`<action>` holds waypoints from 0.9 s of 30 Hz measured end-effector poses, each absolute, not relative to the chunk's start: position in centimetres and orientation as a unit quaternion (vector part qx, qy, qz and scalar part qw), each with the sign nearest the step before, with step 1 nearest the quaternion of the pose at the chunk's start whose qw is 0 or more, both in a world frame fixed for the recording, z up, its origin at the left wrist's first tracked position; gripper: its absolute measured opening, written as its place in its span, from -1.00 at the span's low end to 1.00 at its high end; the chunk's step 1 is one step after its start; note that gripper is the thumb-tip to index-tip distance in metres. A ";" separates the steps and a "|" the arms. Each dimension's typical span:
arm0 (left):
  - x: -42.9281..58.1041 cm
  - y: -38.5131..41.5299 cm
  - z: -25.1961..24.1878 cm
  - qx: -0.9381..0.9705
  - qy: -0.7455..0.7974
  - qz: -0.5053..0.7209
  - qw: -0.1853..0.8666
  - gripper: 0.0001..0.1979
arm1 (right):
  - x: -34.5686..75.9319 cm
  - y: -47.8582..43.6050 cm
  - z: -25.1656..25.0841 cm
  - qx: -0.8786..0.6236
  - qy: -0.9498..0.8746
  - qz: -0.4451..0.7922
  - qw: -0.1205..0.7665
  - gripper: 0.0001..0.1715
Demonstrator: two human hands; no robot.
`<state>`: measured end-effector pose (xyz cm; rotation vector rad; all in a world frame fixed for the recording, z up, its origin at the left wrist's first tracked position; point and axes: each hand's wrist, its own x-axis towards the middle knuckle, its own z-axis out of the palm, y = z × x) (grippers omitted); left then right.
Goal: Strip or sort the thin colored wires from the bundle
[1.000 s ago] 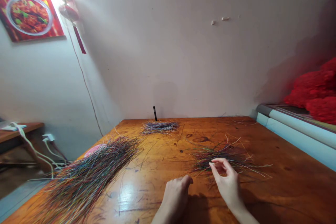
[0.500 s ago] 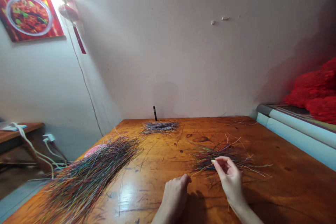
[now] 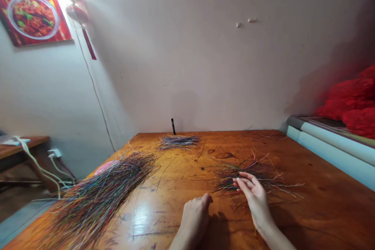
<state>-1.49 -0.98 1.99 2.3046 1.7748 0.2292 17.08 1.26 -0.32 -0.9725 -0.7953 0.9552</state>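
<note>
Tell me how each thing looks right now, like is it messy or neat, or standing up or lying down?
Left bare hand: fingers curled, holding nothing visible.
Right bare hand: fingers open, above the tangle.
Loose tangle of thin coloured wires: messy, strands sticking out.
Big heap of thin multicoloured wires: spread out, messy.
Small bundle of thin wires: lying flat, fairly neat.
Slim black stick: standing upright.

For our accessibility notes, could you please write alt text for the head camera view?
Two hands work over a wooden table strewn with multicoloured wires: the right hand, fingers extended, at a loose pile, the left hand curled beside it. A larger heap lies left, a small bundle beyond.
</note>
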 end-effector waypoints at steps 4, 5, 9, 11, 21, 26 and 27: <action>-1.5 -0.9 2.0 0.785 0.606 0.076 0.108 -0.68 | 17.2 1.2 -0.2 -0.430 -0.346 0.447 0.704 -0.51; -1.5 -0.9 2.1 0.784 0.606 0.075 0.107 -0.69 | 17.2 1.2 -0.2 -0.429 -0.342 0.454 0.702 -0.52; -1.4 -1.0 2.6 0.777 0.617 0.067 0.107 -0.71 | 17.3 1.0 -0.2 -0.415 -0.297 0.516 0.688 -0.56; -1.4 -1.0 2.8 0.773 0.622 0.059 0.109 -0.72 | 17.4 1.0 -0.3 -0.401 -0.272 0.544 0.685 -0.58; -1.4 -1.0 2.6 0.777 0.617 0.059 0.106 -0.72 | 17.9 1.4 -0.8 -0.371 -0.232 0.549 0.712 -0.68; -1.4 -1.0 2.9 0.773 0.621 0.057 0.113 -0.74 | 18.1 1.6 -0.8 -0.343 -0.166 0.566 0.731 -0.67; -1.4 -1.0 3.0 0.769 0.626 0.055 0.117 -0.74 | 18.1 1.6 -0.8 -0.344 -0.157 0.567 0.732 -0.64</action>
